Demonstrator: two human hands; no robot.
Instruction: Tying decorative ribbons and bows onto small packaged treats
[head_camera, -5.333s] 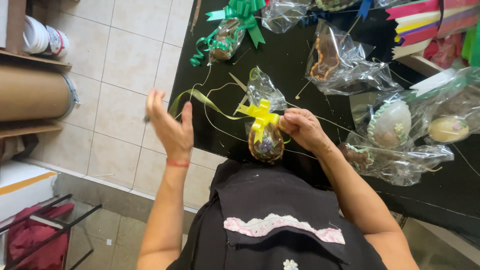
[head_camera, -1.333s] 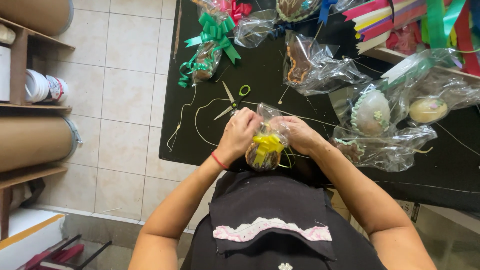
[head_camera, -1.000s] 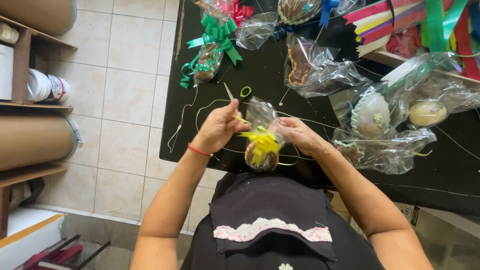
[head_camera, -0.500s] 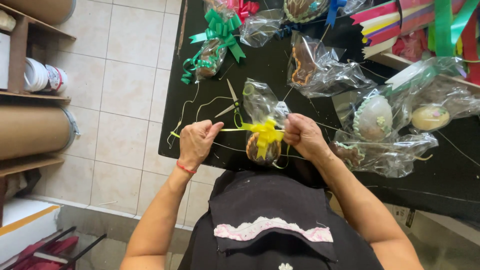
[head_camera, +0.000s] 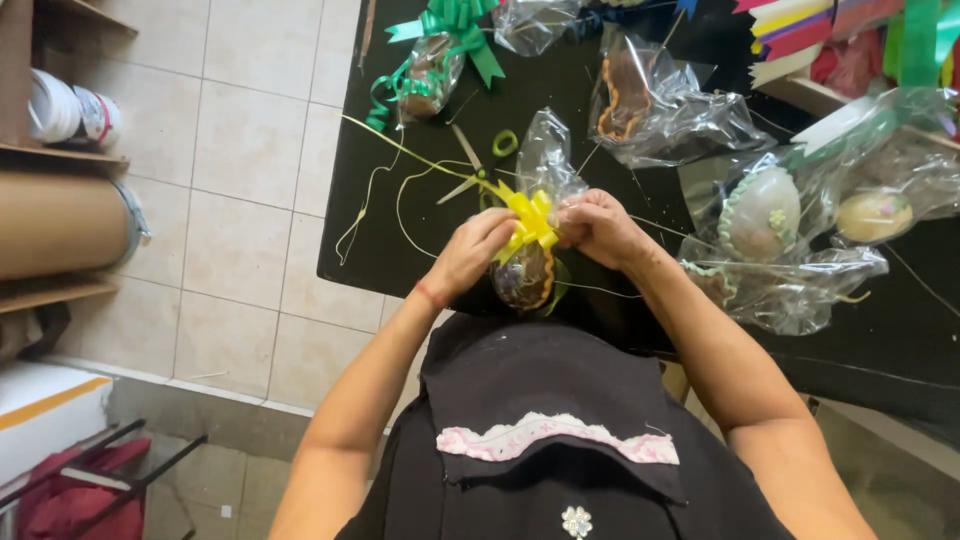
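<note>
Looking down, my left hand (head_camera: 470, 250) and right hand (head_camera: 598, 225) pinch closed on the yellow ribbon bow (head_camera: 528, 220) atop a clear cellophane bag holding a decorated chocolate egg (head_camera: 525, 278), at the black table's (head_camera: 420, 240) near edge. Further cellophane bags hold a white egg (head_camera: 762, 212) and a green-bowed egg (head_camera: 432, 70).

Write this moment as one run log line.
left hand: on yellow bow | right hand: on yellow bow | wrapped egg: black table edge
</note>
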